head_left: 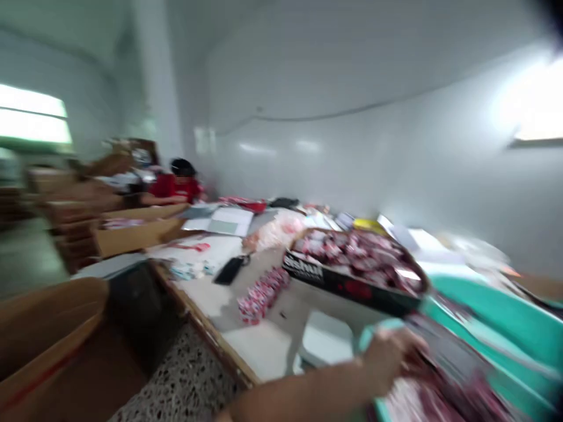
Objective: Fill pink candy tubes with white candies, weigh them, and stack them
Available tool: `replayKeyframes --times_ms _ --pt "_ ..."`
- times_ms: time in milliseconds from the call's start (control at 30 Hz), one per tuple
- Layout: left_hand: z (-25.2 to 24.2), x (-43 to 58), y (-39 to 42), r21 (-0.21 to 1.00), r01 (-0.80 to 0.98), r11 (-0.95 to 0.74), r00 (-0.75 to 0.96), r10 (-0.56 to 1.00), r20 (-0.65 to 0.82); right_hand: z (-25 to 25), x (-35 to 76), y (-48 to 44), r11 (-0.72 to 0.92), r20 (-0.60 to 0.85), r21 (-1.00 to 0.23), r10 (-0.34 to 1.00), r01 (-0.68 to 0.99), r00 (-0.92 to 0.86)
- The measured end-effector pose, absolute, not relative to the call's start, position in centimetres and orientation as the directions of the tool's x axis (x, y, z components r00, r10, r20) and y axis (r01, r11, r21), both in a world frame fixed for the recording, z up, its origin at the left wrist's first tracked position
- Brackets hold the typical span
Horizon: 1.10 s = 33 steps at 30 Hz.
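Note:
The whole picture is smeared by motion. One bare forearm comes in from the bottom centre and reaches right; I take it for my left hand (389,351). Its fingers look curled at the near rim of a teal bin (497,316), above a heap of red-and-white packets (440,398). What the fingers hold is too blurred to name. Just beyond the hand stands a dark cardboard tray (347,284) filled with similar packets. My right hand is out of view.
A long work table (259,346) carries a row of small red-and-white packets (261,293), a dark flat object (229,271), papers and open cardboard boxes (132,231). A person in red (176,184) sits at the far end. A brown box (48,328) stands at lower left.

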<state>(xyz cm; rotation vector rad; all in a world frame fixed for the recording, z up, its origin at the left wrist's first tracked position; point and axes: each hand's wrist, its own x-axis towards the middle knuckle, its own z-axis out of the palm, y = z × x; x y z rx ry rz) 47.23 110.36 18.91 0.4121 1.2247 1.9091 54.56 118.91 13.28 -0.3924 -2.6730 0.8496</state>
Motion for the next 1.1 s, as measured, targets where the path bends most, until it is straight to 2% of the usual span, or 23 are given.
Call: replayKeyframes --times_ms 67,100,167,233,267,333,433,533,667,733,800,900,967,1100 --pt "18.4 48.0 110.7 0.800 -0.573 -0.175 -0.538 0.817 -0.207 12.5 58.7 120.3 0.655 0.049 -0.683 0.482 0.322 -0.875" --pt "18.3 48.1 110.8 0.755 -0.621 -0.209 -0.529 0.823 -0.206 12.6 60.2 120.8 0.539 -0.040 -0.750 0.542 0.384 -0.839" --pt "18.4 48.2 110.7 0.723 -0.659 -0.205 -0.466 0.867 -0.179 13.3 62.1 121.8 0.185 -0.231 -0.882 0.631 0.433 -0.740" --pt "18.7 48.3 110.4 0.744 -0.630 -0.222 -0.474 0.869 -0.142 14.1 62.7 122.8 -0.164 -0.389 -0.909 0.664 0.382 -0.639" --pt "18.7 48.4 110.2 0.771 -0.592 -0.234 -0.496 0.860 -0.119 14.5 62.7 123.3 -0.284 -0.435 -0.899 0.665 0.333 -0.607" --pt "18.7 48.8 109.9 0.837 -0.478 -0.265 -0.557 0.829 -0.056 14.7 62.7 124.2 -0.415 -0.459 -0.882 0.653 0.221 -0.602" --pt "18.2 49.2 109.7 0.913 -0.255 -0.318 -0.605 0.789 0.106 14.6 62.6 125.6 -0.540 -0.396 -0.841 0.583 0.027 -0.710" --pt "17.5 49.5 109.4 0.940 -0.029 -0.341 -0.551 0.790 0.270 14.7 62.2 126.3 -0.686 -0.329 -0.713 0.509 -0.145 -0.796" --pt "16.8 49.8 109.1 0.930 0.278 -0.241 -0.450 0.823 0.348 15.8 61.4 126.3 -0.743 -0.289 -0.595 0.552 -0.305 -0.782" --pt "16.6 50.0 109.1 0.915 0.345 -0.210 -0.434 0.829 0.354 16.4 61.1 126.1 -0.746 -0.276 -0.559 0.579 -0.362 -0.767" --pt "16.3 50.1 109.3 0.935 0.291 -0.204 -0.474 0.818 0.326 16.7 61.0 126.0 -0.762 -0.266 -0.521 0.572 -0.384 -0.776" --pt "16.2 50.1 109.8 0.970 0.041 -0.240 -0.611 0.762 0.214 16.8 61.2 125.9 -0.794 -0.272 -0.476 0.542 -0.379 -0.795" --pt "16.5 49.9 110.1 0.952 -0.091 -0.292 -0.674 0.722 0.157 16.6 61.3 125.9 -0.816 -0.306 -0.447 0.525 -0.367 -0.794" --pt "17.6 49.3 110.1 0.916 -0.215 -0.339 -0.716 0.692 0.088 16.3 61.3 125.8 -0.840 -0.384 -0.413 0.511 -0.352 -0.769"
